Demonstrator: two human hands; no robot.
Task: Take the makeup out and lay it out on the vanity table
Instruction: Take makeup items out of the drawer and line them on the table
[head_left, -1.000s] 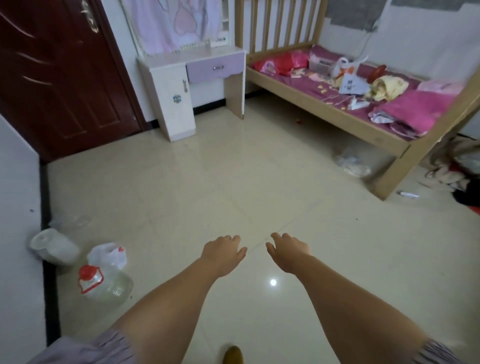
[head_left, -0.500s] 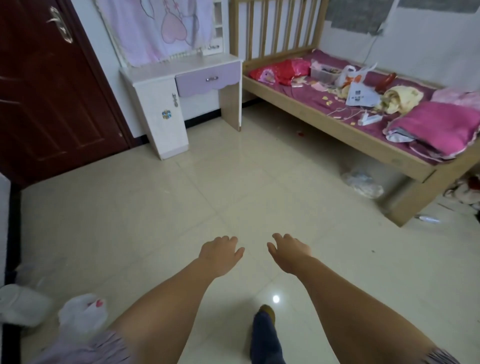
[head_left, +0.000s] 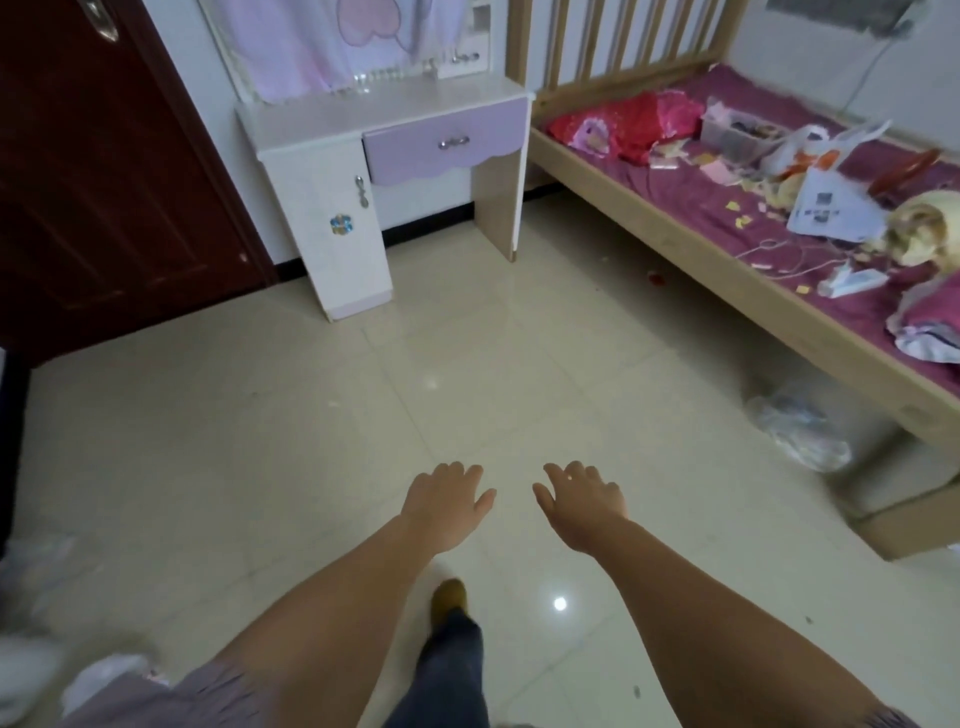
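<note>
- Ahead, against the far wall, stands the vanity table (head_left: 384, 111): a smooth white top, a lilac drawer (head_left: 447, 139) with a scalloped lower edge and a metal handle, and a white cabinet door (head_left: 332, 223).
- Glossy cream floor tiles (head_left: 311, 415) reflect a point of light.
- Both arms reach forward over the floor. The left hand (head_left: 445, 501) and right hand (head_left: 582, 499) are palm down, fingers loosely spread, holding nothing.
- To the right, a pale wooden slatted bed (head_left: 675, 228) carries a purple sheet strewn with clutter; a clear plastic box (head_left: 735, 136) holds small items, too blurred to tell whether they are the makeup.
- Compared with half a second ago, the vanity and bed look nearer and the dark wooden door (head_left: 104, 171) fills more of the left.
</note>
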